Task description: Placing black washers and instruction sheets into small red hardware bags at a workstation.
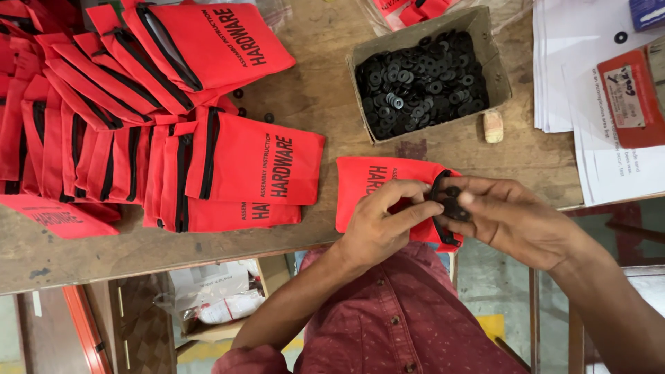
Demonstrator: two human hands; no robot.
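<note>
A red fabric pouch [374, 181] with a black zipper lies at the near edge of the wooden table [318, 90]. My left hand [379, 225] grips the pouch near its open mouth. My right hand [512, 218] holds a few black washers [454, 205] at that mouth, fingers pinched around them. A cardboard box [495, 59] full of black washers [419, 83] stands just beyond the pouch.
Stacks of several red pouches [138, 118] cover the table's left half. A few loose washers [253, 112] lie between them. White paper sheets [575, 62] and a red card [632, 97] sit at the right. A small beige block [492, 126] rests beside the box.
</note>
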